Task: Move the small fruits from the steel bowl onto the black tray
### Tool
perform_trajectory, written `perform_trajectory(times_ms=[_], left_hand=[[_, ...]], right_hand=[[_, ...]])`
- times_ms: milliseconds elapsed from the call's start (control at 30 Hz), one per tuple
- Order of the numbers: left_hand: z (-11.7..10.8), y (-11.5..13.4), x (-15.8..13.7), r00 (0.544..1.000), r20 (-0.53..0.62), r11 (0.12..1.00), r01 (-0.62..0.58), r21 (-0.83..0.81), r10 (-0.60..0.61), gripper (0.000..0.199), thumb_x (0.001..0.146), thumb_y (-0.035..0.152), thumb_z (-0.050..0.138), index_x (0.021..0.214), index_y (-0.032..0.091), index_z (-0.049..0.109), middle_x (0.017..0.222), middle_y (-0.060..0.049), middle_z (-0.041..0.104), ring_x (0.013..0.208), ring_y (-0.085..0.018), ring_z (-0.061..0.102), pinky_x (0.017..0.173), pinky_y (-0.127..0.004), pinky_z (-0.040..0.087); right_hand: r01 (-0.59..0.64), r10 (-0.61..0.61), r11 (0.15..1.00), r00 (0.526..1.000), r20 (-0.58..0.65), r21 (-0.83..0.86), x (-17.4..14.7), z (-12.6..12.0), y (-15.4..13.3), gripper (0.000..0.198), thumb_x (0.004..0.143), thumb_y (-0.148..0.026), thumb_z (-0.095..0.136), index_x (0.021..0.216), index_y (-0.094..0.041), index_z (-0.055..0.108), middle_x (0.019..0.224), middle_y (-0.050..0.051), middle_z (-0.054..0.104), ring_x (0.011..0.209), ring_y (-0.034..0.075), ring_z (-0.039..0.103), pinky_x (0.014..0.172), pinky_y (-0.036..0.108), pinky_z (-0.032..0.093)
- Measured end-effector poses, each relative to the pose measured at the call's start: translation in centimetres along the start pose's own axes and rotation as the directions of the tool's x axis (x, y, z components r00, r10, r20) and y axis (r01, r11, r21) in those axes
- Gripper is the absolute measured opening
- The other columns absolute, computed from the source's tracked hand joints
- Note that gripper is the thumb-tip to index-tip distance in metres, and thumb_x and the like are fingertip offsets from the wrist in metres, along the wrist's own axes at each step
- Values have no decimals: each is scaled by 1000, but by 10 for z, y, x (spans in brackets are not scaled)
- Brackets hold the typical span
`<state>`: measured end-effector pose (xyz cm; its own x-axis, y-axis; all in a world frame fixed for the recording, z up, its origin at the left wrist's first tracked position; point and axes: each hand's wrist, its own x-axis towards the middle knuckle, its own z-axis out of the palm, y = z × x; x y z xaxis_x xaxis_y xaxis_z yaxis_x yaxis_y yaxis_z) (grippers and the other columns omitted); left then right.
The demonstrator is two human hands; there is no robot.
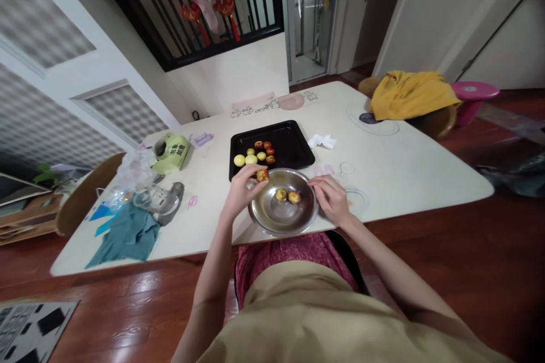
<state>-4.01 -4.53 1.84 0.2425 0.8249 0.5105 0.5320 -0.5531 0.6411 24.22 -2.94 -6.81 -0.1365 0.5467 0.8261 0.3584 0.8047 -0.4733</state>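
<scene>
A round metal bowl [283, 219] stands at the table's near edge, with two yellow-brown round fruits [293, 197] inside. Over the bowl's upper left rim, my left hand [242, 190] pinches another mottled yellow-brown round fruit [263, 175] between thumb and fingers. My right hand [331, 197] is closed at the bowl's right rim, fingertips against the metal. Just beyond lies a black baking tray [289, 137], partly behind the bowl and my left hand. On its left side sit several pale yellow-green fruits [251, 159] and several red-brown ones [269, 151].
Crumpled white tissue [322, 141] lies right of the tray. Toward the left are a green bag [172, 152], clear plastic packaging [162, 198] and a teal cloth [128, 235]. A yellow cloth [413, 96] drapes over a chair by a pink stool [474, 91].
</scene>
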Motion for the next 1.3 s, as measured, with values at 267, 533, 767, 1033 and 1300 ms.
perform_trajectory(times_ms=[267, 533, 767, 1033, 1300], left_hand=[[18, 19, -35, 984, 174, 958, -5, 286, -47, 28, 98, 18, 69, 126, 23, 68, 118, -8, 68, 102, -20, 72, 90, -33, 63], [28, 44, -36, 857, 308, 737, 117, 666, -414, 19, 104, 27, 64, 122, 21, 62, 118, -8, 73, 101, -24, 75, 82, -31, 58], [29, 56, -28, 790, 355, 689, 115, 716, -500, 15, 108, 26, 55, 119, 21, 64, 119, -8, 77, 107, -25, 75, 82, -30, 55], [35, 20, -39, 959, 185, 734, 32, 678, -213, 15, 102, 15, 59, 99, 23, 71, 98, -7, 77, 84, -22, 71, 68, -29, 50], [32, 15, -43, 975, 152, 781, 30, 624, -159, 18, 104, 19, 57, 96, 23, 72, 96, -6, 75, 83, -21, 68, 73, -29, 52]], right_hand=[[-6, 6, 1000, 1000, 1, -7, -1, 0, 0, 22, 106, -19, 52, 103, -23, 74, 96, 9, 76, 90, 23, 71, 79, 41, 59], [-25, 25, 1000, 1000, -1, 13, -1, 0, 0, 23, 106, -21, 52, 103, -23, 74, 96, 9, 77, 90, 24, 72, 79, 41, 60], [-34, 34, 999, 999, 2, 6, -2, 1, 1, 23, 106, -24, 52, 102, -23, 75, 97, 9, 77, 91, 24, 72, 80, 42, 60], [-70, 70, 997, 997, 11, 21, -1, 0, 0, 26, 106, -27, 51, 101, -24, 76, 96, 9, 77, 91, 25, 72, 80, 43, 60], [-53, 53, 998, 999, 6, 31, -2, 0, 1, 24, 106, -24, 52, 102, -23, 76, 97, 9, 76, 91, 25, 71, 81, 42, 59]])
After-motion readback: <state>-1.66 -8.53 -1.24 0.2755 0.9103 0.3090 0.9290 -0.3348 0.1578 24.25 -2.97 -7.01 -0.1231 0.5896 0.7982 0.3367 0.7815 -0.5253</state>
